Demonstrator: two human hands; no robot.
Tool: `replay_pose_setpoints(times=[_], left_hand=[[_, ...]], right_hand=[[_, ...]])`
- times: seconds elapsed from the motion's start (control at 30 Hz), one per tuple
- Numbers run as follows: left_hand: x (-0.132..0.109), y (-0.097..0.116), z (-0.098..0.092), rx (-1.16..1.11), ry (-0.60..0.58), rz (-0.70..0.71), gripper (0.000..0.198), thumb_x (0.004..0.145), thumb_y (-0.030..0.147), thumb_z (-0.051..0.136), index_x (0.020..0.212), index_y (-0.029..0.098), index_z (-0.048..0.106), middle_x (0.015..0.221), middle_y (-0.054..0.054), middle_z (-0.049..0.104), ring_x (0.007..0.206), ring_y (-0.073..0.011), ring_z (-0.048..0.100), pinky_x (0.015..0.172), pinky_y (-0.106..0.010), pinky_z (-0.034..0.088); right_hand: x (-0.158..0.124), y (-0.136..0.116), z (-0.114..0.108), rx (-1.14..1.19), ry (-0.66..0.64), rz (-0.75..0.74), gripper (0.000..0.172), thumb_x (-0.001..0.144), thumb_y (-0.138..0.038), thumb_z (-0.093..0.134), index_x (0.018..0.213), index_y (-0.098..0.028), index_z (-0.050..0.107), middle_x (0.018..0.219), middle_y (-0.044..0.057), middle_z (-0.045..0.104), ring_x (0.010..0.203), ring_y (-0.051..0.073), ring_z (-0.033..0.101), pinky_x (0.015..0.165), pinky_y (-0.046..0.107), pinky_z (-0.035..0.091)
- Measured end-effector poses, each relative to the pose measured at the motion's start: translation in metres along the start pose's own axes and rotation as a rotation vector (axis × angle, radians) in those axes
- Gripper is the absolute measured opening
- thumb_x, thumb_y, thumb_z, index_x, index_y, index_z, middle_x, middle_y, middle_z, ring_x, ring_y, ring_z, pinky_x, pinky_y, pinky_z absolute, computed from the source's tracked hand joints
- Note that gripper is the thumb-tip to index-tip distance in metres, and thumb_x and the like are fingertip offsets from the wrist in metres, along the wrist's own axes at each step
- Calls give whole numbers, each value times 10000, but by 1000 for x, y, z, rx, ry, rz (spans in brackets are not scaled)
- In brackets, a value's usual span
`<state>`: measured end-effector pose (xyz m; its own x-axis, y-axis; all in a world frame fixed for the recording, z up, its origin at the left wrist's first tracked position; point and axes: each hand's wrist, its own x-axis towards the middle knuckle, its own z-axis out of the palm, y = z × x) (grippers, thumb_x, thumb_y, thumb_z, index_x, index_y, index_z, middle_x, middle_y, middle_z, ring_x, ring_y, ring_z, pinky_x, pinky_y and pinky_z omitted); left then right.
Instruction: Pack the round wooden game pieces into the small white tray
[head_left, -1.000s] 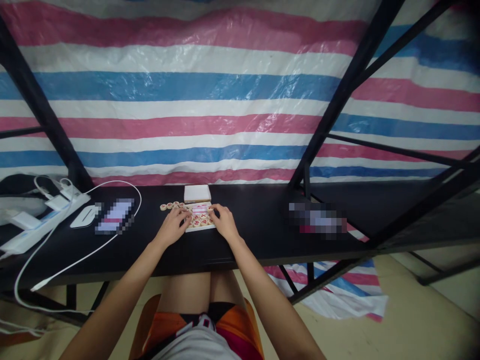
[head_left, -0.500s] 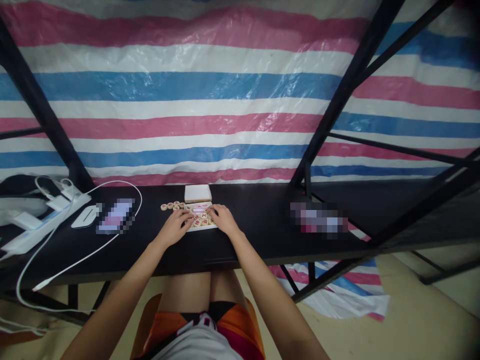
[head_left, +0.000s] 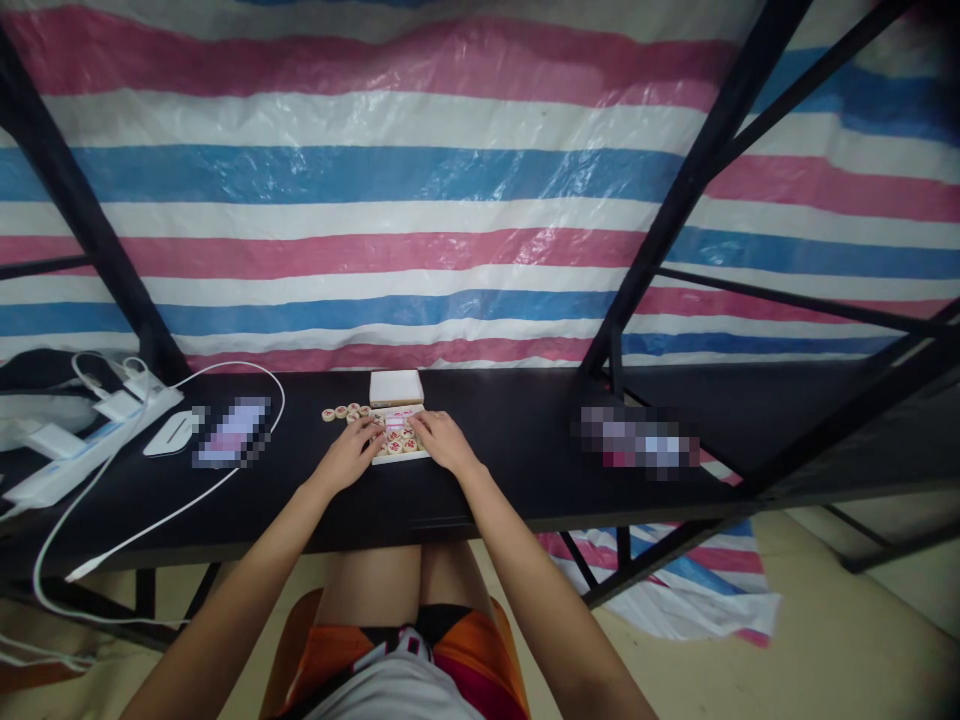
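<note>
Round xiangqi pieces (head_left: 395,446) with red characters lie in an open white box (head_left: 405,459) on the black table. At the left side of the box is my left hand (head_left: 349,453), its fingers loosely curved and apart, the tips over the box edge by the pieces. My right hand (head_left: 445,440) reaches over the right side, fingers bent with their tips at the pieces. No lifted piece shows in either hand, though the fingertips partly hide what they touch. More loose xiangqi pieces (head_left: 342,412) sit on the table left of the box.
Behind the box stands a white box lid (head_left: 396,386). A blurred phone (head_left: 232,432), a white flat device (head_left: 172,433), a power strip (head_left: 97,445) and white cables lie at the left. A blurred item (head_left: 637,437) is at the right, near black metal posts.
My right hand has shifted slightly left, its fingertips further over the pieces. My left hand has barely moved, and the box and loose pieces stay about where they were.
</note>
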<state>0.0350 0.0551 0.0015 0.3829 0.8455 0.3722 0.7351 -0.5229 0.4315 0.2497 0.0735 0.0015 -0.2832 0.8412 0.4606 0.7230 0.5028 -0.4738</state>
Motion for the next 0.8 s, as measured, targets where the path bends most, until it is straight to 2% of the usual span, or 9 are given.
replay_pose_setpoints(times=[0.2,0.37,0.43,0.53,0.67,0.8], left_hand=[[0,0,-1,-5,2,-12,425,923,447,351,1153,196,606,1282,-100,500,1217,-232,451,1058,-402,336],[1,-3,1,5,-4,-6,429,922,451,349,1168,203,598,1283,-93,498,1211,-234,459,1049,-395,351],[1,-3,1,20,9,-6,422,923,445,349,1169,208,597,1284,-90,496,1212,-234,458,1042,-392,360],[1,-3,-4,77,72,-18,395,929,411,347,1141,204,608,1246,-86,518,1205,-225,457,1042,-385,359],[1,-6,-14,233,192,-152,347,913,362,387,1124,199,609,1185,-101,549,1127,-249,499,980,-414,405],[-1,-16,-17,398,182,-328,343,868,280,438,1160,177,586,1202,-133,535,1083,-290,511,898,-428,447]], right_hand=[[-2,-3,0,2,4,-2,321,935,-408,403,984,-221,659,976,59,671,928,189,571,886,307,379],[-5,-7,-1,-72,81,-19,353,933,-426,396,1095,-224,636,1188,81,588,1100,209,495,946,342,357],[-5,-8,0,-94,66,-70,349,936,-420,395,1099,-228,636,1186,68,594,1126,206,473,971,345,337],[-5,-10,-1,-119,22,-83,347,950,-398,371,1030,-221,659,1087,56,639,1070,191,500,950,323,345],[-6,-10,-3,-158,29,-23,378,966,-380,327,952,-197,657,1023,68,640,1005,180,518,899,298,359],[-7,-8,-3,-177,30,-3,374,969,-371,317,922,-188,640,1003,72,627,952,174,520,881,287,361]])
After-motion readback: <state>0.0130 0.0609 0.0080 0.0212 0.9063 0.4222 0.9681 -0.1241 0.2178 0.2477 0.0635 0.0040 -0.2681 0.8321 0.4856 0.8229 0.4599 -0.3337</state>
